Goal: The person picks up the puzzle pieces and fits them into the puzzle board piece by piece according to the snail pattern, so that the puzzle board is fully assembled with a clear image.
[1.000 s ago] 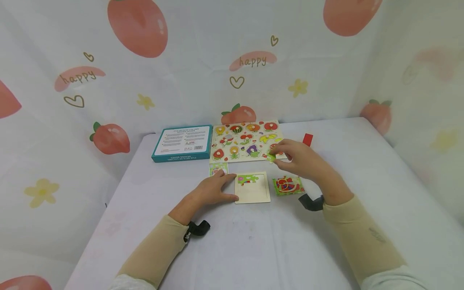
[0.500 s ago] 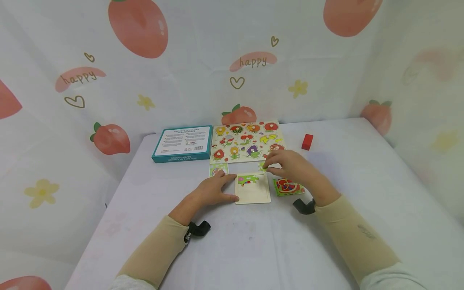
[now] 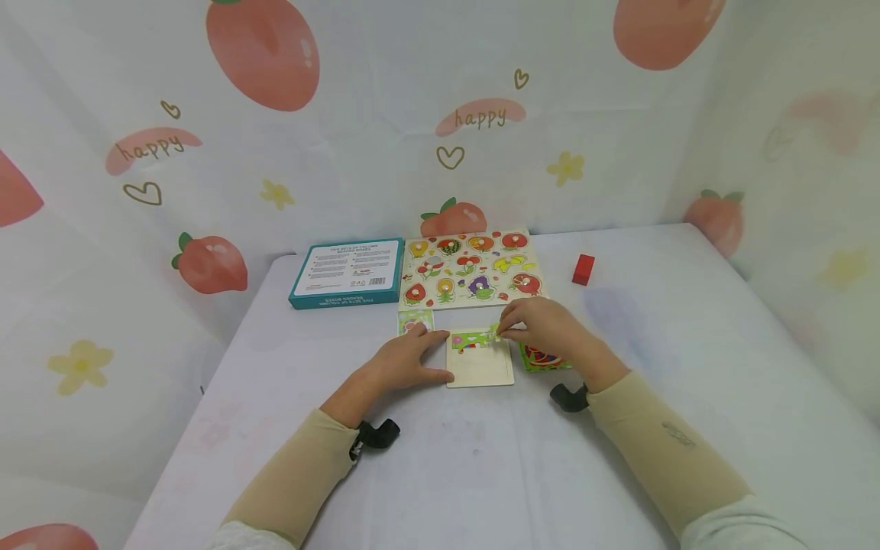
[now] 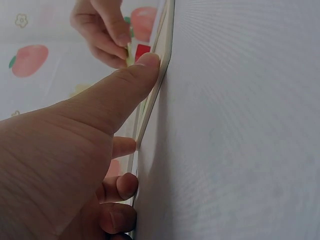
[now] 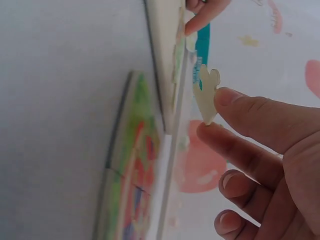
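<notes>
In my right hand [image 3: 546, 328], the thumb and forefinger pinch a small jigsaw piece [image 5: 206, 95], its pale side showing in the right wrist view. The piece is above the top right of a square wooden puzzle board [image 3: 481, 370]. Along the board's top left lie green joined pieces [image 3: 470, 341] with a pink flower and some red and blue. My left hand [image 3: 402, 360] rests at the board's left side, thumb on the near corner and forefinger by the far one. Beneath its fingers is a small green picture card [image 3: 415, 316], partly covered.
A stack of red and green puzzle pieces [image 3: 539, 359] lies right of the board, partly behind my right hand. Farther back are a fruit peg puzzle [image 3: 498, 302], a teal box [image 3: 347, 273] and a red block [image 3: 583, 270]. A printed cloth hangs behind the table.
My right hand has come left and nearer with the jigsaw piece, from over the fruit peg puzzle to the square board's top right. The left hand has stayed put.
</notes>
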Motion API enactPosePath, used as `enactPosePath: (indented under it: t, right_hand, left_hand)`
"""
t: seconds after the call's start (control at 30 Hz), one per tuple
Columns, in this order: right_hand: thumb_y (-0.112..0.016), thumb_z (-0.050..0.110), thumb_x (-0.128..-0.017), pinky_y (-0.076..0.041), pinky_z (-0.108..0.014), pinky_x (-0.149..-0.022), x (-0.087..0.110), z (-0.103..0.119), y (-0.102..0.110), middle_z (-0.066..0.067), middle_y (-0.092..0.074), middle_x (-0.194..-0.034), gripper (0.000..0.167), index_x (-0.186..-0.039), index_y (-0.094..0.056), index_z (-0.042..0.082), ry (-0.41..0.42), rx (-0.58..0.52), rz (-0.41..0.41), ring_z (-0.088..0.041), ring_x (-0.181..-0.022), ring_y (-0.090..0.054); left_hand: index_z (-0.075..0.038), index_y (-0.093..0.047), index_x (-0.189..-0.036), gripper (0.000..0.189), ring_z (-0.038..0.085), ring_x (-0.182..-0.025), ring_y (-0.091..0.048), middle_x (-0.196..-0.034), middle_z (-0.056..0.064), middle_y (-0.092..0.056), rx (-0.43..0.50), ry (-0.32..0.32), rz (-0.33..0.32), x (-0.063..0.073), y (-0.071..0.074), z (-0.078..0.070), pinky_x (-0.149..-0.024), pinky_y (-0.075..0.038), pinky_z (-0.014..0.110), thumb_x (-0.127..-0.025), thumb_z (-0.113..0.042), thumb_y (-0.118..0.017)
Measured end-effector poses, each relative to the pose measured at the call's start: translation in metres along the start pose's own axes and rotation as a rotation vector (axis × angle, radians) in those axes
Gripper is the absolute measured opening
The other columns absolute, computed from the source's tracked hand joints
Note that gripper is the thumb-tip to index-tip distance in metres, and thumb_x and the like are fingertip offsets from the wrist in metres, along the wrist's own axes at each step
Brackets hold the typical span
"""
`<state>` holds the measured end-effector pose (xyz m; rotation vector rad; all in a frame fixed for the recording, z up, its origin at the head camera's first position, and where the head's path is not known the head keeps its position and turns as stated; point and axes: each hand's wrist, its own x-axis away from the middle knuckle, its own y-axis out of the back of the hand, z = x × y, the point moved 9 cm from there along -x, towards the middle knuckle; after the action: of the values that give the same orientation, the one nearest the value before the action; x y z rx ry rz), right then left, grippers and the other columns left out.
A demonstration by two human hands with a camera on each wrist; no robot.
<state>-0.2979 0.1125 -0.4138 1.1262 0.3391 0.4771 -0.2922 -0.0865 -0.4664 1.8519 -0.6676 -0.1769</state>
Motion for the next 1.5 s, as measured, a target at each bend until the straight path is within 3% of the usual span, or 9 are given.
enactPosePath:
  t: [0.23, 0.53, 0.9, 1.2, 1.5]
  right_hand:
    - [-0.080, 0.026, -0.092, -0.051, -0.043, -0.095, -0.001, -0.006, -0.012, 0.003, -0.071, -0.109, 0.015, -0.104, -0.083, 0.018, 0.007, -0.024, 0.021, -0.019, -0.104, -0.064]
    - [-0.083, 0.022, -0.089, -0.053, -0.037, -0.087, -0.002, 0.007, -0.016, 0.001, -0.070, -0.104, 0.014, -0.100, -0.084, 0.015, 0.113, 0.072, -0.027, -0.016, -0.094, -0.064]
    - [-0.081, 0.022, -0.090, -0.053, -0.035, -0.091, -0.002, 0.011, -0.022, 0.000, -0.067, -0.111, 0.015, -0.103, -0.083, 0.013, 0.089, 0.091, 0.019, -0.016, -0.095, -0.062]
    - [-0.079, 0.020, -0.092, -0.052, -0.037, -0.095, -0.002, 0.007, -0.023, 0.000, -0.065, -0.111, 0.017, -0.107, -0.083, 0.012, 0.055, 0.018, 0.065, -0.017, -0.100, -0.060]
    - [-0.078, 0.019, -0.093, -0.051, -0.036, -0.095, -0.003, 0.007, -0.025, 0.000, -0.063, -0.112, 0.019, -0.110, -0.082, 0.011, 0.053, 0.022, 0.086, -0.018, -0.099, -0.058]
  left_hand:
    - [-0.022, -0.048, -0.154, 0.086, 0.019, -0.090, -0.050, -0.117, 0.001, -0.051, -0.010, -0.023, -0.006, 0.000, 0.002, -0.003, -0.080, -0.047, 0.034, -0.083, -0.061, -0.078]
    - [-0.023, -0.048, -0.155, 0.086, 0.019, -0.092, -0.050, -0.116, 0.001, -0.050, 0.000, -0.003, 0.004, 0.002, 0.002, -0.002, -0.079, -0.045, 0.034, -0.084, -0.061, -0.078]
    - [-0.023, -0.047, -0.155, 0.087, 0.019, -0.090, -0.050, -0.113, 0.000, -0.048, -0.004, -0.008, -0.001, 0.001, 0.001, -0.002, -0.076, -0.044, 0.033, -0.084, -0.061, -0.078]
    - [-0.024, -0.048, -0.155, 0.086, 0.019, -0.091, -0.050, -0.115, 0.000, -0.049, 0.001, -0.012, -0.004, 0.000, 0.000, -0.002, -0.078, -0.045, 0.034, -0.084, -0.062, -0.077]
    - [-0.025, -0.047, -0.155, 0.086, 0.019, -0.093, -0.051, -0.118, 0.001, -0.050, -0.025, -0.021, -0.004, 0.000, 0.000, -0.002, -0.080, -0.046, 0.034, -0.084, -0.063, -0.076]
